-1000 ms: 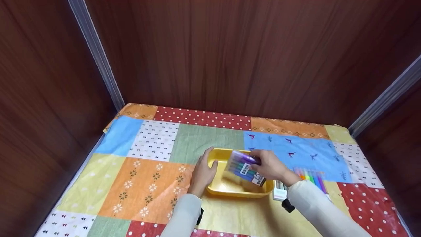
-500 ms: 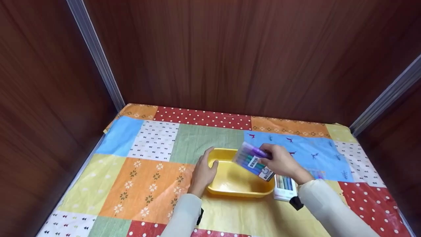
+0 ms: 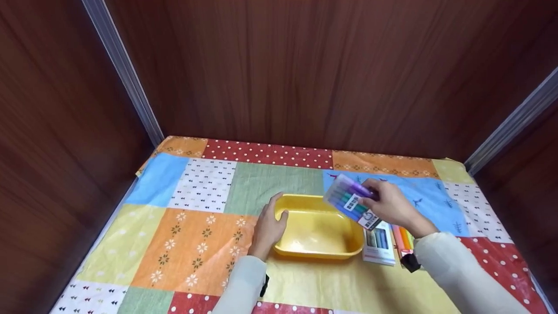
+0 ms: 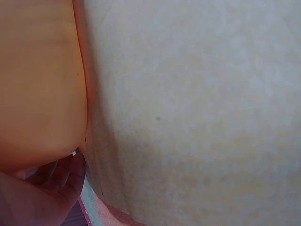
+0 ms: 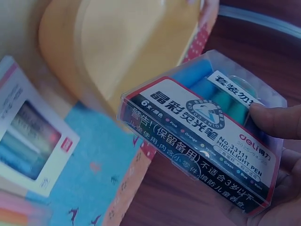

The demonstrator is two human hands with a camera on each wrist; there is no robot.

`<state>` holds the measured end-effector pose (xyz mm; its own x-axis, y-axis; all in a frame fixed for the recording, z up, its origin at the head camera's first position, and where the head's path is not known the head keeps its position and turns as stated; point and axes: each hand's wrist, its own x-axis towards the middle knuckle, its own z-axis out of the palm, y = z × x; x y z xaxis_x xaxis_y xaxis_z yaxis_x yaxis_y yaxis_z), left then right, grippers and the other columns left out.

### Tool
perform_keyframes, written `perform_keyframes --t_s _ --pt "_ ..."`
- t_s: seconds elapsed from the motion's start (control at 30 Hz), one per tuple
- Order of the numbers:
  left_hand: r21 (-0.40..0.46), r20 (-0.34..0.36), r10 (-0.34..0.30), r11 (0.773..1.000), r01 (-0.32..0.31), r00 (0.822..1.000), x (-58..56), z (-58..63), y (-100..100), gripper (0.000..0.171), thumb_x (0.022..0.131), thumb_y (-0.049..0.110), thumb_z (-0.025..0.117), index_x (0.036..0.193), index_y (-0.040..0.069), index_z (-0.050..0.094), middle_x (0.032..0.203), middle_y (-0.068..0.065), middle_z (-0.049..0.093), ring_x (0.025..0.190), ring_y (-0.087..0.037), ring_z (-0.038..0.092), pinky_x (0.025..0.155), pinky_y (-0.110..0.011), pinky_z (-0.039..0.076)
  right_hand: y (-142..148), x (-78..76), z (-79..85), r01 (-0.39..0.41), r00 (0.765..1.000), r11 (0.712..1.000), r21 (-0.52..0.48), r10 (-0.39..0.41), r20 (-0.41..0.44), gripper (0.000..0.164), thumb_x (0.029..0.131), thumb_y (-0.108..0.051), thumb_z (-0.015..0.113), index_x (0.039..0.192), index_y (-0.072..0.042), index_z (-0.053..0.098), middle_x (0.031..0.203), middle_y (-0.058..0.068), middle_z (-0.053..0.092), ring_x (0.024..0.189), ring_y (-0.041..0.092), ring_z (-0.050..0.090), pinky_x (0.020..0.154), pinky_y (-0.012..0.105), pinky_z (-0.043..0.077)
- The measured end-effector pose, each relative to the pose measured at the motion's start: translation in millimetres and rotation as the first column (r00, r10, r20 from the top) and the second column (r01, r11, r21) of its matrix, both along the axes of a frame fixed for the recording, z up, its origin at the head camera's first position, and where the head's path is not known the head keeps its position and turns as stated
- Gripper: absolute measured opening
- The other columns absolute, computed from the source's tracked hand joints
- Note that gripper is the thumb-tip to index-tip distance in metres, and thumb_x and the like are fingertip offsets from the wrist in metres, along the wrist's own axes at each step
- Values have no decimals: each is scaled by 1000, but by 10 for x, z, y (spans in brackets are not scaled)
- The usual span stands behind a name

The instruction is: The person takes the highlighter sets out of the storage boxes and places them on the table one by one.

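Observation:
A yellow plastic basin (image 3: 311, 250) sits on the tablecloth. My left hand (image 3: 267, 229) grips its left end, thumb on the inner side of the rim and fingers along the outside. In the left wrist view the curled fingers (image 4: 70, 176) lie against the basin (image 4: 37, 94). My right hand (image 3: 392, 207) holds a clear pack of highlighters (image 3: 353, 201) tilted above the basin's right rim. The right wrist view shows the thumb on the pack's face; its label (image 5: 202, 136) reads HIGHLIGHT PEN. Purple, green and blue pens show through the plastic.
Right of the basin lies a white box of pens (image 3: 379, 250) with a window. Beside it is a pack of bright coloured pens (image 3: 405, 237), partly behind the right wrist. A patchwork tablecloth (image 3: 196, 248) covers the table, with dark wooden panels (image 3: 279, 78) around it.
My right hand has lifted the highlighter pack from over the basin and carried it right and farther back. The white box now shows more fully. My left hand stays on the basin.

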<state>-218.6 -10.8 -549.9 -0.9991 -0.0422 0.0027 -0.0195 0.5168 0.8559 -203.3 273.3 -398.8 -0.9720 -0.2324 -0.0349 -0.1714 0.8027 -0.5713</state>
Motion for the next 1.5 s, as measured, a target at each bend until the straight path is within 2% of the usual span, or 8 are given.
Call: perform_keyframes --t_s 0.27,0.53,0.73,0.93,1.1,1.33,1.5 --pt "10 8 0 1000 0 1000 9 4 -53 54 102 29 58 152 37 39 152 -7 51 134 -36 54 104 -59 47 144 7 36 55 998 998 15 -56 16 19 97 -15 64 115 -7 63 106 16 69 85 24 63 76 36 60" --pt "15 17 8 1000 -8 1000 3 -9 -117 55 102 28 58 153 34 39 153 -8 49 135 -36 53 104 -59 47 272 10 24 89 995 996 -14 -88 40 30 98 -18 63 125 -5 61 109 18 69 84 23 66 74 35 62" --pt "25 22 7 1000 -7 1000 -18 23 -102 55 102 30 58 153 34 38 154 -7 48 138 -35 52 107 -59 45 427 13 27 140 988 990 -27 -138 62 32 100 -23 63 126 -5 59 111 18 65 87 25 62 73 29 56" --pt "27 35 8 1000 -9 999 -14 14 -80 55 102 30 58 153 37 38 156 -5 46 140 -34 50 109 -59 44 585 6 -23 162 986 987 -19 -161 41 34 100 -25 62 127 -4 61 111 17 65 90 26 60 73 26 52" --pt "21 34 9 1000 -10 999 -1 -13 -72 55 102 30 58 152 38 38 157 -4 46 140 -34 50 109 -58 44 737 20 -91 209 978 978 -29 -208 35 38 100 -26 62 128 -2 59 112 19 64 91 27 59 73 26 52" --pt "29 37 2 1000 -4 999 31 -24 -63 57 101 28 59 154 33 37 157 -5 45 141 -34 49 111 -59 43 960 72 -187 276 959 959 -55 -272 78 41 101 -33 58 127 -2 57 116 19 62 96 28 58 74 25 51" --pt "18 12 -1 1000 1 1000 44 -11 -62 56 101 28 59 153 35 38 156 -6 46 137 -37 52 101 -59 48 1110 95 -220 320 945 945 -62 -314 91 45 102 -36 55 130 -1 54 116 20 59 98 29 56 73 23 50"
